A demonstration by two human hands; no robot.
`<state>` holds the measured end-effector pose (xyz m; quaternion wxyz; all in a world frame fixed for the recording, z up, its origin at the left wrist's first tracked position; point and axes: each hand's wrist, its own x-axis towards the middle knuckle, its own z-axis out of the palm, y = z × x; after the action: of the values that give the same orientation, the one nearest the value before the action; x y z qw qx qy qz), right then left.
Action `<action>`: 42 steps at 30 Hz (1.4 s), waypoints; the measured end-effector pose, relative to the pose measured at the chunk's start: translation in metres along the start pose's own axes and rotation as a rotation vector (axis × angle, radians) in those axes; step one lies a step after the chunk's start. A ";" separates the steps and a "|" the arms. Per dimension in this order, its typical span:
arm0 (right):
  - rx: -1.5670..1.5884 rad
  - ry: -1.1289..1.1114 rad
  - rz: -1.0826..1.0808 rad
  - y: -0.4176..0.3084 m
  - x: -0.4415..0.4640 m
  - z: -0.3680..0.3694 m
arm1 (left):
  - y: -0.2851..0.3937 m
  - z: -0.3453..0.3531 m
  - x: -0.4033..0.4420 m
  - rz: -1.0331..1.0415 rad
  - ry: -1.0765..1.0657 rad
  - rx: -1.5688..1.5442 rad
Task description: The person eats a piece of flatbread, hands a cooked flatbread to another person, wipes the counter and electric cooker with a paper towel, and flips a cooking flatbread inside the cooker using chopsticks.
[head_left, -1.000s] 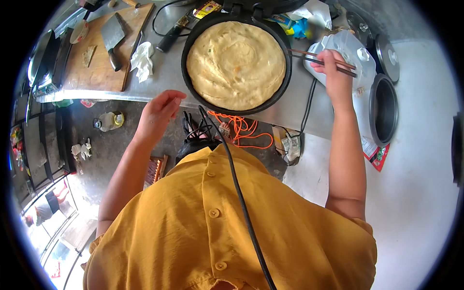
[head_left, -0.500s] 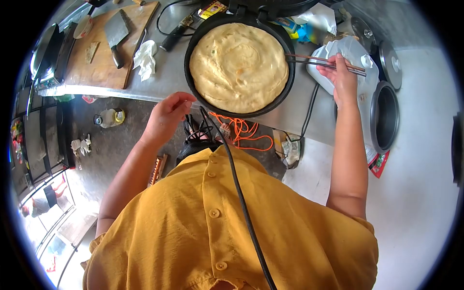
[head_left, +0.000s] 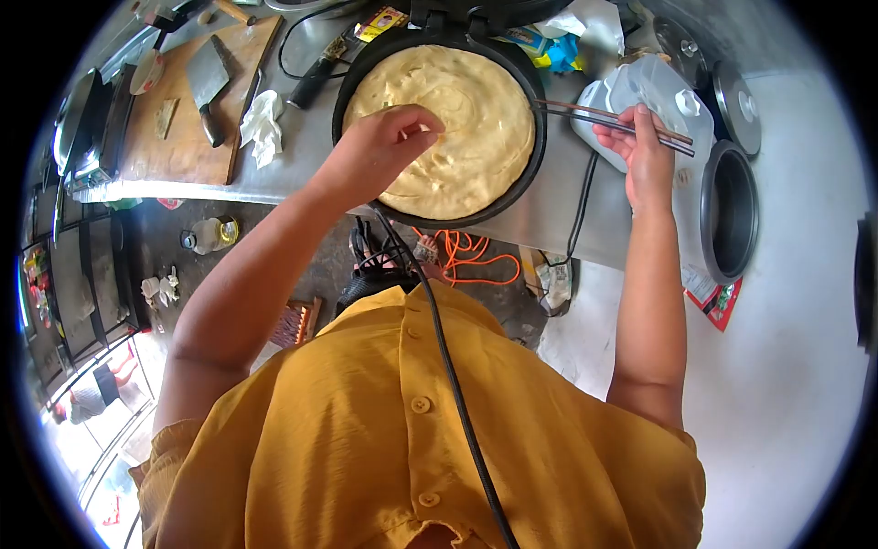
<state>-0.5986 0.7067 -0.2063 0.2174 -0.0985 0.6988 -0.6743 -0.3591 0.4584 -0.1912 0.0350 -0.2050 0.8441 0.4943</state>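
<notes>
A round, pale flatbread [head_left: 494, 137] with a creased surface fills the black electric griddle pan [head_left: 540, 137], whose dark lid [head_left: 512, 11] is raised behind it. Over the left part of the bread is my left hand [head_left: 389, 146], its fingers curled and thumb drawn in. Whether it touches the bread or pinches anything is hidden. My right hand [head_left: 649, 156] grips a pair of chopsticks [head_left: 585, 114] to the right of the pan, their tips pointing left at the pan's rim.
Left of the pan, a cleaver [head_left: 210, 82] lies on a wooden board [head_left: 174, 119], near a crumpled tissue [head_left: 263, 128] and a black-handled tool [head_left: 318, 82]. A clear plastic container [head_left: 640, 82] and a dark round pot [head_left: 730, 210] stand at right. Black cable [head_left: 448, 339] hangs before me.
My left hand has moved from the pan's front left edge up and right, over the bread. The right hand keeps hold of the chopsticks, nearly still. The view has shifted slightly.
</notes>
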 end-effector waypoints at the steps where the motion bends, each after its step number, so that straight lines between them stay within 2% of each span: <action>1: 0.002 0.004 0.002 -0.003 -0.002 0.004 | 0.005 0.002 0.004 0.021 -0.024 -0.024; 4: -0.039 -0.034 -0.064 -0.007 -0.007 0.018 | 0.004 0.013 0.011 0.027 -0.045 -0.028; 9: -0.039 -0.037 -0.055 0.011 0.002 0.030 | -0.006 0.022 0.009 0.048 -0.050 -0.043; 12: 0.168 0.105 0.017 0.021 0.012 0.023 | -0.015 0.018 0.008 0.119 0.013 -0.048; 14: 0.199 0.137 0.028 0.021 0.011 0.019 | -0.015 0.014 0.010 0.057 -0.008 -0.065; 18: 0.240 0.177 0.028 0.021 0.004 0.013 | -0.011 0.010 0.025 0.063 -0.008 0.033; 20: 0.237 0.189 0.018 0.021 -0.001 0.014 | -0.018 0.015 0.044 0.235 0.056 0.141; 21: 0.237 0.174 -0.009 0.021 -0.003 0.015 | -0.019 0.018 0.054 0.237 0.054 0.140; 23: 0.237 0.162 -0.036 0.021 -0.005 0.016 | -0.017 0.026 0.078 0.423 0.132 0.310; 25: 0.208 0.129 -0.068 0.020 -0.007 0.018 | -0.012 0.033 0.105 0.420 0.111 0.394; 28: 0.163 0.119 -0.091 0.015 -0.012 0.021 | -0.012 0.047 0.146 0.494 0.095 0.756; 29: 0.162 0.125 -0.087 0.015 -0.012 0.022 | -0.010 0.049 0.156 0.496 0.088 0.754; 31: 0.143 0.087 -0.129 0.016 -0.012 0.022 | -0.008 0.054 0.169 0.542 0.078 0.943; 33: 0.140 0.098 -0.111 0.013 -0.014 0.023 | -0.008 0.056 0.178 0.556 0.088 0.967; 36: 0.186 0.107 -0.130 0.015 -0.019 0.015 | -0.009 0.052 0.182 0.737 0.138 0.996; 39: 0.220 0.138 -0.135 0.016 -0.034 0.005 | -0.001 0.040 0.170 0.763 0.085 1.017; 40: 0.248 0.131 -0.048 0.024 -0.038 0.003 | -0.004 0.036 0.168 0.762 0.085 1.019; 42: 0.292 0.100 0.069 0.044 -0.046 -0.002 | -0.012 0.028 0.164 0.902 0.146 0.943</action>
<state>-0.5520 0.7310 -0.2419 0.2176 -0.0081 0.6061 -0.7650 -0.5089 0.4259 -0.2582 -0.1469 0.1735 0.9736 0.0221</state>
